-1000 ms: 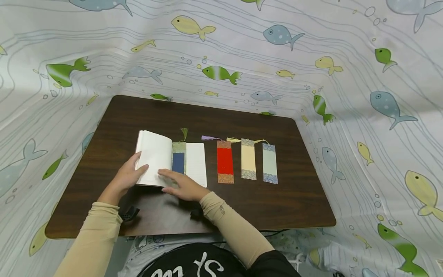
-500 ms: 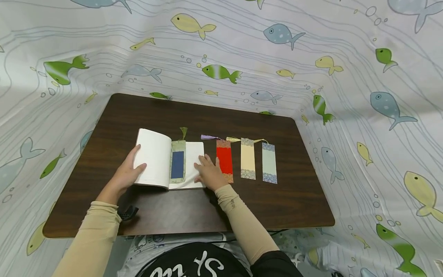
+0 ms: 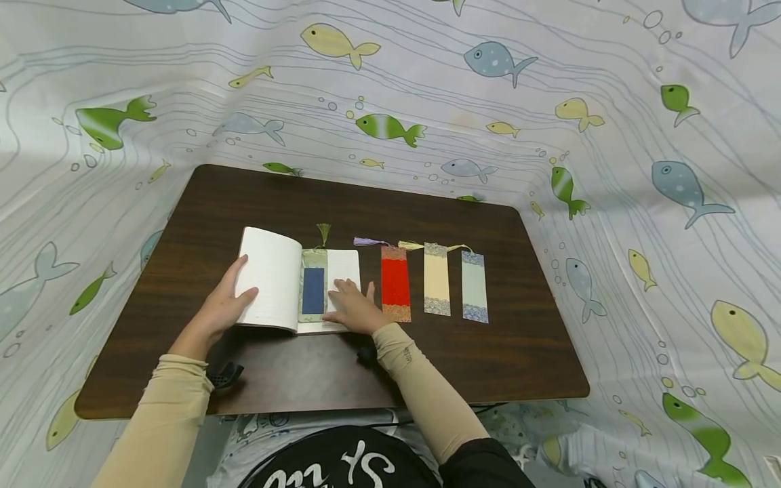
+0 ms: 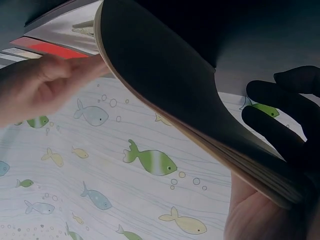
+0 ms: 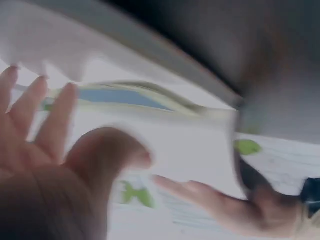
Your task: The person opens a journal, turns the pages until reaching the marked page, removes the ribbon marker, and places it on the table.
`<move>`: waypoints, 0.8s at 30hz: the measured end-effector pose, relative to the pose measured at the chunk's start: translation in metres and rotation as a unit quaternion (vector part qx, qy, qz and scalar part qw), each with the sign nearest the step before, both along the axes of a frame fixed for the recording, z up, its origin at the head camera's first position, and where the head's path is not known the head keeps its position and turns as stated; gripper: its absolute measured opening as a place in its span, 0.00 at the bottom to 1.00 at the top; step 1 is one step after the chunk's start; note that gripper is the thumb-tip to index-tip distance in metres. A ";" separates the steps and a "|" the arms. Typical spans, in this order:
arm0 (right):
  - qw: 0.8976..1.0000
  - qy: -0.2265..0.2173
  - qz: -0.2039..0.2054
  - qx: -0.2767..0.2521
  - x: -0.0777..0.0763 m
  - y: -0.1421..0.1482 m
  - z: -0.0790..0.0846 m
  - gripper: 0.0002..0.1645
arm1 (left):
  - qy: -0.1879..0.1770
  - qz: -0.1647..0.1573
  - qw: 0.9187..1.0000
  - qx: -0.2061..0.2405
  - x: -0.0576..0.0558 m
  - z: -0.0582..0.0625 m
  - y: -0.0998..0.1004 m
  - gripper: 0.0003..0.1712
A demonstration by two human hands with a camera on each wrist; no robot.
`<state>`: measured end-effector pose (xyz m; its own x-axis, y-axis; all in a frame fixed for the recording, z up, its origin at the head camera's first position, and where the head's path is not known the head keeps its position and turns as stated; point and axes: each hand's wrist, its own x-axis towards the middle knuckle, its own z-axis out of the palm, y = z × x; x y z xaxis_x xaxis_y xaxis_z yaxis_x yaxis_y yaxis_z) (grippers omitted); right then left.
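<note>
An open notebook (image 3: pixel 268 278) with blank pages lies at the table's left middle, its left side raised. My left hand (image 3: pixel 221 308) grips that side, thumb on the page; in the left wrist view its fingers (image 4: pixel 280 110) are behind the dark cover (image 4: pixel 155 65). Along the inner part of the right page lies a green bookmark (image 3: pixel 314 291) with a blue panel, its green tassel sticking out past the top edge. My right hand (image 3: pixel 356 308) is over the right page, fingers spread and holding nothing, fingertips close to the bookmark. The right wrist view is blurred.
Right of the notebook lie a red bookmark (image 3: pixel 396 285) with a purple tassel, a cream bookmark (image 3: pixel 436 279) and a pale blue bookmark (image 3: pixel 474 288), both with yellowish tassels. They rest on a dark wooden table (image 3: pixel 488 366). Fish-patterned cloth (image 3: pixel 390 81) surrounds the table.
My right hand went from the notebook's middle to the right page's outer edge, then slightly back left toward the bookmark. The bookmark shows fully now. My left hand keeps its grip.
</note>
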<state>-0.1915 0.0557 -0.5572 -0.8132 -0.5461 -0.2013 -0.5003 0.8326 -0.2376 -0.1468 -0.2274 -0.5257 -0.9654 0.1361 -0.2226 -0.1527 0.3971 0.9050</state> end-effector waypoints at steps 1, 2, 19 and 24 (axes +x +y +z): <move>1.000 -0.012 0.002 -0.015 0.002 -0.008 0.002 0.38 | -0.002 -0.001 1.000 -0.001 0.000 0.000 0.000 0.43; 0.999 -0.021 0.001 -0.030 0.004 -0.017 0.002 0.37 | -0.002 0.000 1.000 -0.001 0.000 -0.001 0.000 0.43; 0.916 -0.058 -0.347 -0.192 -0.007 -0.091 0.015 0.42 | 0.016 0.006 1.000 0.005 0.001 0.000 -0.006 0.43; 0.870 -0.105 -0.390 -0.283 -0.017 -0.084 0.013 0.42 | 0.014 0.011 1.000 0.010 0.000 0.000 -0.007 0.43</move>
